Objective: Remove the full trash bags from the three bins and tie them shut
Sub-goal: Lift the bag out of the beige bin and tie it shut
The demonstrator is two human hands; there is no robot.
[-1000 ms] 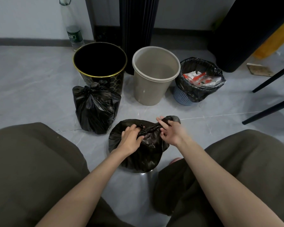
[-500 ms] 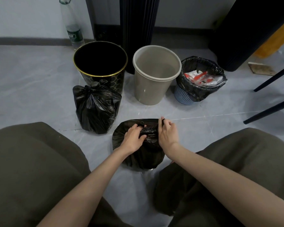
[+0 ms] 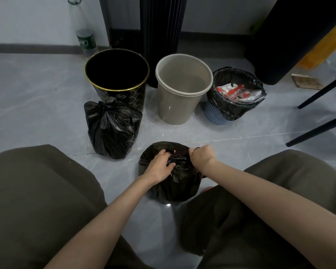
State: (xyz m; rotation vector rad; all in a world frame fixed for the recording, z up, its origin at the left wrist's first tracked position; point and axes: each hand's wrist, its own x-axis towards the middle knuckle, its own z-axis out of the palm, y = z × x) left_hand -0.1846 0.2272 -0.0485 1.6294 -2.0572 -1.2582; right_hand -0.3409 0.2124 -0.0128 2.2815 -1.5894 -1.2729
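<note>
Bag (image 3: 175, 183) is sitting on the floor (image 3: 37, 105), left hand (image 3: 159, 166) and right hand (image 3: 201, 157) both clamping its gathered top. A tied bag (image 3: 113, 131) is standing just in front of the black bin (image 3: 122, 96).

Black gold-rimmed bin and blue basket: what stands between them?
The beige bin, with no bag in it, stands between the black bin and the blue basket. The head view shows this.

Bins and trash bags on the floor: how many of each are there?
Bins: 3 (black bin, beige bin, blue bin)
Black trash bags: 3 (tied bag, held bag, bag in the blue bin)
Total: 6
</note>
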